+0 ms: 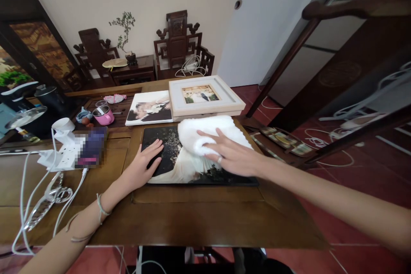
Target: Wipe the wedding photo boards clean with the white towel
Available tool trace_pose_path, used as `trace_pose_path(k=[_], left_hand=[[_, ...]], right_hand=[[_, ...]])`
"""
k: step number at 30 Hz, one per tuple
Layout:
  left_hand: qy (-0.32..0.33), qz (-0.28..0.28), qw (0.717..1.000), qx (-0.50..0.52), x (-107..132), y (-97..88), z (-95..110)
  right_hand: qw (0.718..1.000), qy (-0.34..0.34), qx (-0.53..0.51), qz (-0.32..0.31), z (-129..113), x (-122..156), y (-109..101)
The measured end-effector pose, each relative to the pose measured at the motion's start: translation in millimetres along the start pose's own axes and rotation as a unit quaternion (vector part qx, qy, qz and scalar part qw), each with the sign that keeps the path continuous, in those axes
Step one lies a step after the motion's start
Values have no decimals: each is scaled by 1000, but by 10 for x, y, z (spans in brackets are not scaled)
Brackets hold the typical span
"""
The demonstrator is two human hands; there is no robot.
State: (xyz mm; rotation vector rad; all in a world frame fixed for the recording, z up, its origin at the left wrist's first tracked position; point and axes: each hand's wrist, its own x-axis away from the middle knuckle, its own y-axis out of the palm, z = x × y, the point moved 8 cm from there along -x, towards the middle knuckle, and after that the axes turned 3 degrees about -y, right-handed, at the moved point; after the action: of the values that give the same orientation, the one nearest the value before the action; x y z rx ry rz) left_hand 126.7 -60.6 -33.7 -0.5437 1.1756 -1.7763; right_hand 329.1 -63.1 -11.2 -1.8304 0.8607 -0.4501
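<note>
On the wooden table (192, 222) lies a dark photo panel (186, 169) with a pale, dress-like shape across it. My left hand (143, 165) rests flat on the panel's left part, fingers stretched out and holding nothing. A fluffy white towel (210, 126) covers the panel's upper right. My right hand (229, 154), with a ring on one finger, grips and presses the bunched towel against the panel. The towel hides what is under it. Just behind are a white-bordered photo panel (154, 115) and a light framed picture (205, 92).
To the left are a white power strip (66, 154) with cables, a pixelated phone (91, 147), a clear hair claw (48, 201) and a pink cup (103, 116). A dark wooden chair (321, 64) stands close on the right. Further back is a potted bonsai (125, 34).
</note>
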Motion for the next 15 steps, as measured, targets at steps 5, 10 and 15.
trace_pose_path(k=[5, 10, 15], left_hand=[[1, 4, 1000, -8, 5, 4, 18], [5, 3, 1000, -9, -2, 9, 16], [2, -4, 1000, -6, -3, 12, 3]], right_hand=[[997, -64, 16, -32, -601, 559, 263], [993, -100, 10, -54, -769, 652, 302], [996, -80, 22, -38, -385, 100, 141]])
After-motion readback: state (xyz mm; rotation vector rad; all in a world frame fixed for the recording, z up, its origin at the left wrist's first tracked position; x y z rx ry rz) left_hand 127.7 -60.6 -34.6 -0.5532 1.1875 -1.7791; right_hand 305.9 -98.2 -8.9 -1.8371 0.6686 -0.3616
